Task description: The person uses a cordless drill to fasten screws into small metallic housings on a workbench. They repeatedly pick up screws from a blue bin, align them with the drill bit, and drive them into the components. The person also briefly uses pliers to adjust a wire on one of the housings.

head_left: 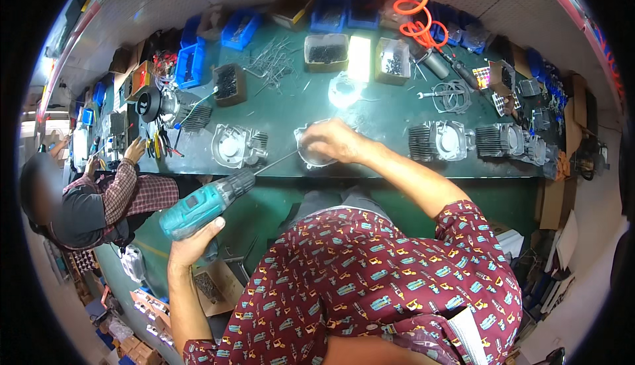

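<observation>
The left hand is holding a drill in a closed grip off the near edge of the desk, its bit pointing past one casting toward a second casting. The right hand is reaching over that one on the desk, fingers curled; whether its grip is holding anything, I cannot tell. Further right, more castings are sitting.

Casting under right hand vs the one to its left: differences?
The casting under the right hand is partly covered by it; no hand touches the left casting. The drill bit points toward the covered casting, not the left one. The left casting's fins show on its right side; the covered casting shows none clearly. Both are grey metal on the green bench.
</observation>
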A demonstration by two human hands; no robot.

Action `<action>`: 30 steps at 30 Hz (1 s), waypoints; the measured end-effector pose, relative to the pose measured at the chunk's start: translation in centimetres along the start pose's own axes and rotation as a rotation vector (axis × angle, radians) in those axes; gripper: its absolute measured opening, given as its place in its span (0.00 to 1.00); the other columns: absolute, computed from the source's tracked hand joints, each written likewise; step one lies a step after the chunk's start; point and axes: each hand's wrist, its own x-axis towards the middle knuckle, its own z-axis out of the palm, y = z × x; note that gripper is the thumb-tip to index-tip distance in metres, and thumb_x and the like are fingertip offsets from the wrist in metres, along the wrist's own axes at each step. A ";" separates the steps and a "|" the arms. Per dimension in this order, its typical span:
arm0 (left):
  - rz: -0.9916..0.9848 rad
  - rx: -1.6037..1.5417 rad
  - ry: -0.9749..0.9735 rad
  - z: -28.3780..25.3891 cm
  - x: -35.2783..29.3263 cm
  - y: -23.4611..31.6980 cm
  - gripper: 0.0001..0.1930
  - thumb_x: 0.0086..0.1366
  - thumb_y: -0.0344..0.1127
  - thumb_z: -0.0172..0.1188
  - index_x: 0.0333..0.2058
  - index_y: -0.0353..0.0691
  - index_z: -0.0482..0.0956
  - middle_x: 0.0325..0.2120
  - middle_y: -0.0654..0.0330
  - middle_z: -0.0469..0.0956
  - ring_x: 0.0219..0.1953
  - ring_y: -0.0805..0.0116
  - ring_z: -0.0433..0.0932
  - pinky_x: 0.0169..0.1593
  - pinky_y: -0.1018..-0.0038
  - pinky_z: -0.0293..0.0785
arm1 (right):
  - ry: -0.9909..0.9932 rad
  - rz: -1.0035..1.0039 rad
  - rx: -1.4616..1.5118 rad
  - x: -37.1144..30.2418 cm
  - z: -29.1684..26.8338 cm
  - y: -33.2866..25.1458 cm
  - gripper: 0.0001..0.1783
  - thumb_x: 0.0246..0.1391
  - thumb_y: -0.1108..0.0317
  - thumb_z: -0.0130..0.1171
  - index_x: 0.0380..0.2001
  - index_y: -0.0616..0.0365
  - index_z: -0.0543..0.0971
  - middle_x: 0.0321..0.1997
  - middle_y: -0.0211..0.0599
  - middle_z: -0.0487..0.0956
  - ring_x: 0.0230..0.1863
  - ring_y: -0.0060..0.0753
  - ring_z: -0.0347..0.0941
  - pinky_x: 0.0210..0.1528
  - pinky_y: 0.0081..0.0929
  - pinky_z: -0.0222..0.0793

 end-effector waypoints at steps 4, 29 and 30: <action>0.068 0.152 -0.058 1.0 0.7 3.6 0.17 0.60 0.33 0.72 0.46 0.35 0.82 0.40 0.61 0.84 0.40 0.74 0.80 0.46 0.74 0.77 | -0.021 -0.013 -0.246 0.3 1.1 0.5 0.13 0.51 0.71 0.64 0.42 0.54 0.81 0.39 0.44 0.82 0.42 0.51 0.80 0.46 0.41 0.76; 0.214 0.923 -0.234 6.7 6.9 13.5 0.15 0.52 0.41 0.73 0.36 0.41 0.85 0.32 0.48 0.84 0.39 0.46 0.83 0.45 0.57 0.79 | 0.342 0.022 -0.486 -0.6 2.4 2.5 0.25 0.50 0.71 0.60 0.54 0.56 0.75 0.51 0.44 0.79 0.57 0.51 0.69 0.58 0.49 0.60; 0.227 0.892 -0.251 6.5 7.1 13.6 0.17 0.51 0.43 0.74 0.35 0.40 0.84 0.32 0.48 0.84 0.39 0.46 0.83 0.45 0.57 0.79 | 0.445 0.064 -0.552 -0.9 1.6 1.6 0.25 0.51 0.69 0.61 0.55 0.56 0.75 0.53 0.43 0.79 0.58 0.51 0.68 0.59 0.49 0.60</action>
